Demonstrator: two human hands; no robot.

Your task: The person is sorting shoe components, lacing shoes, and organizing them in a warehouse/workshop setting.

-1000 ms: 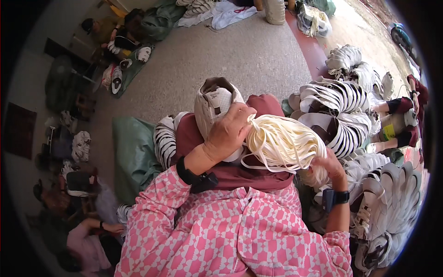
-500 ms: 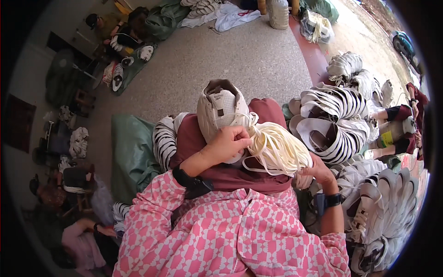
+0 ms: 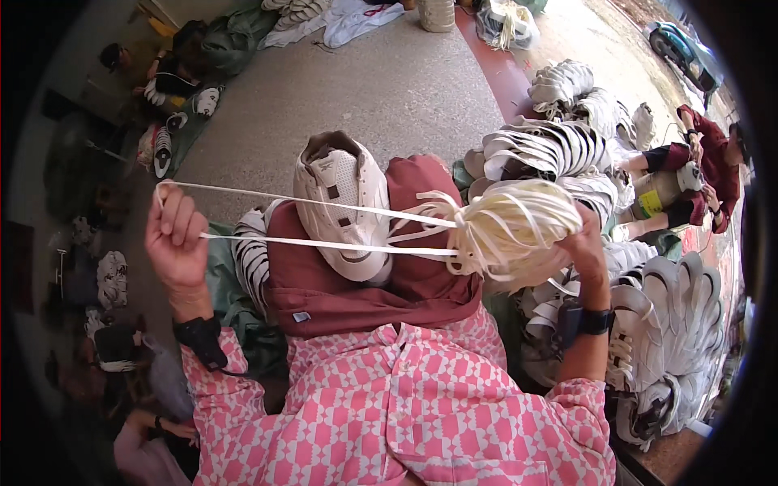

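My left hand (image 3: 177,235), raised at the left, has its fingers curled round a looped white shoelace (image 3: 324,243). Two taut strands of it run rightward across my lap into a thick bundle of cream shoelaces (image 3: 519,227). At the right, my right hand (image 3: 587,243) grips the far end of that bundle; its fingers are partly hidden by the laces. Below the strands, an off-white sneaker (image 3: 344,186) rests on my lap on maroon cloth (image 3: 365,304), its heel opening away from me and toe toward me. No lace is seen threaded through its eyelets.
Stacked white shoe uppers (image 3: 551,150) and a row of pale shoe pieces (image 3: 673,324) lie at my right. A green sheet (image 3: 231,283) is at my left. Co-workers sit at the right (image 3: 709,174) and far left. Beyond my knees lies a speckled floor (image 3: 356,89).
My left hand has moved from beside the sneaker out to the left, drawing a lace from the bundle into two taut strands. The bundle in my right hand has risen a little.
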